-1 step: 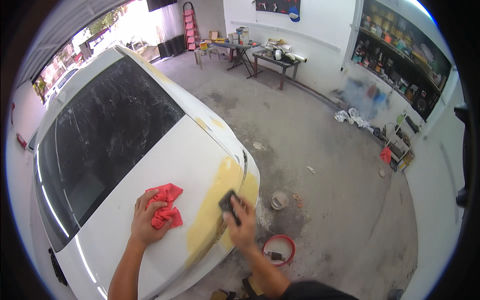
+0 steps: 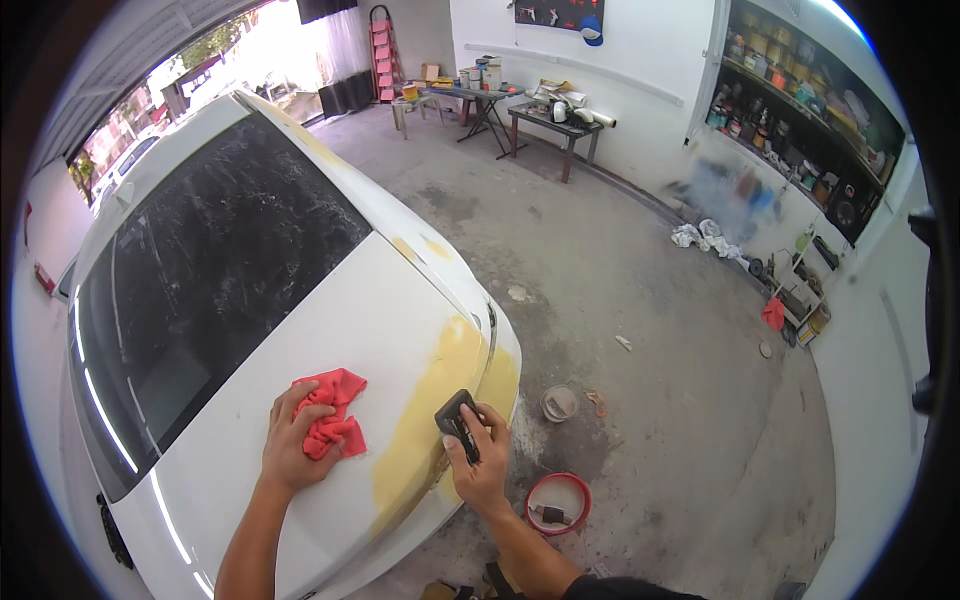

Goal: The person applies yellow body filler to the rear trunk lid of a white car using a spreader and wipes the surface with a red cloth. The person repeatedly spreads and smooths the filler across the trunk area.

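A white car (image 2: 330, 300) with pale yellow filler patches (image 2: 425, 400) along its trunk edge stands in front of me. My left hand (image 2: 297, 435) rests on the trunk lid, its fingers closed over a crumpled red cloth (image 2: 338, 385). At the lid's right edge, my right hand (image 2: 483, 462) grips a black sanding block (image 2: 457, 412) from its right side, thumb and fingers around it. The block is over the yellow patch; its underside is hidden, so I cannot tell how flat it lies.
Right of the car, a red-rimmed tub (image 2: 559, 503) and a round can (image 2: 558, 403) sit on the concrete floor. Farther back are work tables (image 2: 565, 125), a pink stepladder (image 2: 384, 55) and shelves of cans (image 2: 800, 90). The car's dark rear window (image 2: 220, 260) lies ahead left.
My right hand and the sanding block, blurred by motion before, now show sharply, with the block slightly lower. My left hand stays on the cloth.
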{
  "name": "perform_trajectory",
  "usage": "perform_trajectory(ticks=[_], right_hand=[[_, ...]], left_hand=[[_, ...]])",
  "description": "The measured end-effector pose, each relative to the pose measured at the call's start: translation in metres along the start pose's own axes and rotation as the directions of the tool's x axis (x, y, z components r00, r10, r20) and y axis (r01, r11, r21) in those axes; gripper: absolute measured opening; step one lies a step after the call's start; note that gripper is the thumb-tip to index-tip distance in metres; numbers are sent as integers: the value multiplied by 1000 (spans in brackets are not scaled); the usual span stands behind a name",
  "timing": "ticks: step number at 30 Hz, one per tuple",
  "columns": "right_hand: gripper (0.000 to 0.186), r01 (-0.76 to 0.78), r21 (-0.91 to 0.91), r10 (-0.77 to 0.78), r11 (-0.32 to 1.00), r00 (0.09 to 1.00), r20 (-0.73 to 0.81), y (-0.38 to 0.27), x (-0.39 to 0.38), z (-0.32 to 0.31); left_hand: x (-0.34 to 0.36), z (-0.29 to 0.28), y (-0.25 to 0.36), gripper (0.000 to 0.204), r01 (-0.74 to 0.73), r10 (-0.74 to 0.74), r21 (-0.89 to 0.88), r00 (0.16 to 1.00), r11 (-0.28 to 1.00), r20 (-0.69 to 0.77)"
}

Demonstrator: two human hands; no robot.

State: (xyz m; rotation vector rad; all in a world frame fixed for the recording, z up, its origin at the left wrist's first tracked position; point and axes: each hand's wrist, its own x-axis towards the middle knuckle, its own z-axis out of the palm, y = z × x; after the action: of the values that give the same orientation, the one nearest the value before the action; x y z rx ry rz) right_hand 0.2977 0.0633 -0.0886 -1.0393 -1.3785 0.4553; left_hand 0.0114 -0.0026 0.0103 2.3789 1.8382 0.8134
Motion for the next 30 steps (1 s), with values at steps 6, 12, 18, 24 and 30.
perform_trajectory(ticks=[6,12,18,24,30], right_hand=[[45,-453,-14,453,891,891,-38,32,63,18],[49,-363,-98,354,927,930,-96,22,17,17],[48,-386,-190,391,903,920,-14,50,48,15],[50,-376,-99,386,921,914,126,40,83,11],[47,-112,-190,142,975,978,152,50,58,4]], left_hand=[[3,0,-2,50,28,-27,-14,1000,1000,5],[3,0,-3,48,46,-46,-8,999,999,9],[3,0,-4,50,47,-47,-8,999,999,3],[1,-3,-4,48,35,-35,25,999,999,10],[6,-2,-3,47,40,-40,-20,999,999,-6]])
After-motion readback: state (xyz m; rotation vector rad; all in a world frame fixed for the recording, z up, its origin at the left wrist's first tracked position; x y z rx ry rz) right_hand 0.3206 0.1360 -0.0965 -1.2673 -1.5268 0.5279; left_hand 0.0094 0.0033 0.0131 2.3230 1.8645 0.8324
